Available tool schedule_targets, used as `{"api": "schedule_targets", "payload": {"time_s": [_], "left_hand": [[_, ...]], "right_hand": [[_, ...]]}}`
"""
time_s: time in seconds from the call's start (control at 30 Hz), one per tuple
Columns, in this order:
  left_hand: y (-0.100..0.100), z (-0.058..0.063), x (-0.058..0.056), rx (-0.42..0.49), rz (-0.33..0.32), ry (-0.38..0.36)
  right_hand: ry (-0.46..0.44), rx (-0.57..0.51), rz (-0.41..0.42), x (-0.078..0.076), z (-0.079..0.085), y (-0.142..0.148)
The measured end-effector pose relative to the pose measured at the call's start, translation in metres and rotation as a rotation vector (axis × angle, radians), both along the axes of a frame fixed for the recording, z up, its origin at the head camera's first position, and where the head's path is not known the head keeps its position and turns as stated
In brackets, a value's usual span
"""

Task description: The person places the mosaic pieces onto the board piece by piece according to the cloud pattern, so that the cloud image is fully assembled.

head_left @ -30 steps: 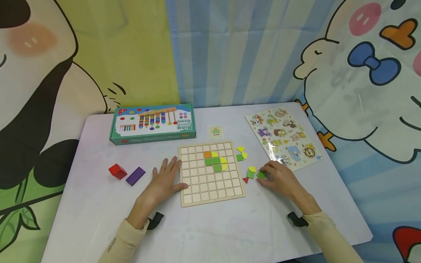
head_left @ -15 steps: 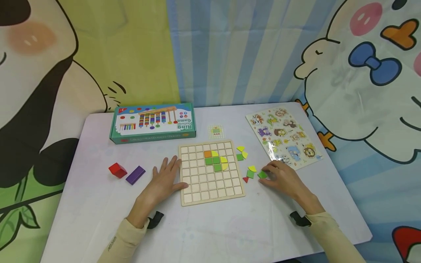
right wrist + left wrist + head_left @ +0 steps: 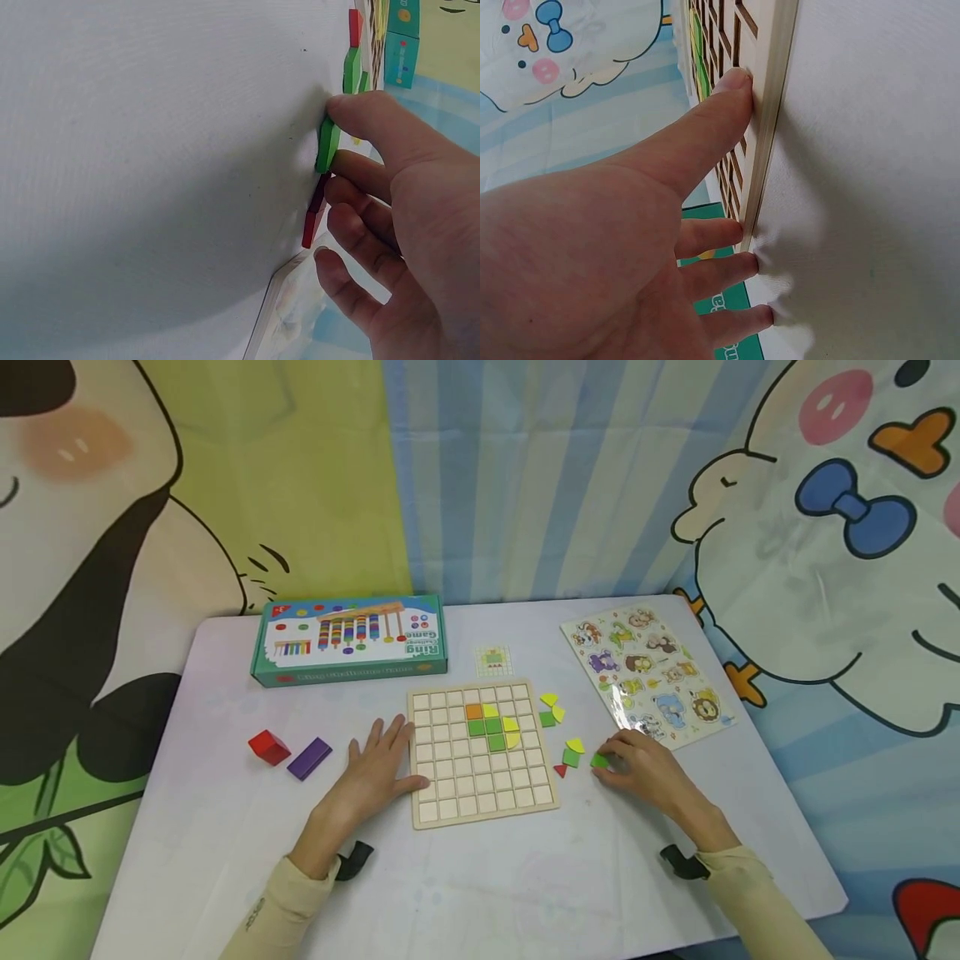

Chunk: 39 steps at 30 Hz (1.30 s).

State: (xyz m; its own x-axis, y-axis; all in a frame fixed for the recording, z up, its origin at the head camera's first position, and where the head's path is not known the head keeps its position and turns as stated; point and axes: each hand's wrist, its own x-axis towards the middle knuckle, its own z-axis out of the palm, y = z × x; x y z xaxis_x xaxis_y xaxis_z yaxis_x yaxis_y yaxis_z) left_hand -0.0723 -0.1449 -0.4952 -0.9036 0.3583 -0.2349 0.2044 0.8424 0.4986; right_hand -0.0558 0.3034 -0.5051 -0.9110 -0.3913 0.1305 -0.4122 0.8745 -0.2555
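A wooden grid board lies mid-table, with orange, yellow and green pieces in some upper squares. My left hand rests at its left edge, fingers spread and the thumb on the frame. To the right of the board, my right hand pinches a green square tile between thumb and forefinger, low at the tabletop. Under that hand, red pieces show in the right wrist view; the head view hides them. Beside the hand lie another green tile, a yellow quarter-round piece and a red triangle.
A small pattern card lies behind the board. A green game box stands at the back left, and an animal picture board lies back right. On the left are a red block and a purple block.
The right hand has shifted very slightly to the right with the green tile, away from the neighbouring pieces. The left hand and the board stay in place.
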Motion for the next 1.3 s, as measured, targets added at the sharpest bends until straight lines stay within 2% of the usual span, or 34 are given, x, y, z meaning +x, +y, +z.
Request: {"api": "schedule_targets", "payload": {"time_s": [0.27,0.63,0.97,1.3], "left_hand": [[-0.002,0.000,0.002,0.011,0.009,-0.009],[-0.001,0.001,0.003,0.022,0.012,-0.039],[0.000,0.004,0.001,0.009,0.008,-0.027],[0.001,0.004,0.002,0.016,0.013,-0.025]], "right_hand": [[0.030,-0.009,0.035,-0.009,-0.003,-0.004],[0.123,-0.058,0.140,-0.038,0.004,-0.021],[0.121,-0.091,0.249,-0.062,0.022,-0.068],[0.114,-0.133,0.373,-0.073,0.026,-0.120]]}}
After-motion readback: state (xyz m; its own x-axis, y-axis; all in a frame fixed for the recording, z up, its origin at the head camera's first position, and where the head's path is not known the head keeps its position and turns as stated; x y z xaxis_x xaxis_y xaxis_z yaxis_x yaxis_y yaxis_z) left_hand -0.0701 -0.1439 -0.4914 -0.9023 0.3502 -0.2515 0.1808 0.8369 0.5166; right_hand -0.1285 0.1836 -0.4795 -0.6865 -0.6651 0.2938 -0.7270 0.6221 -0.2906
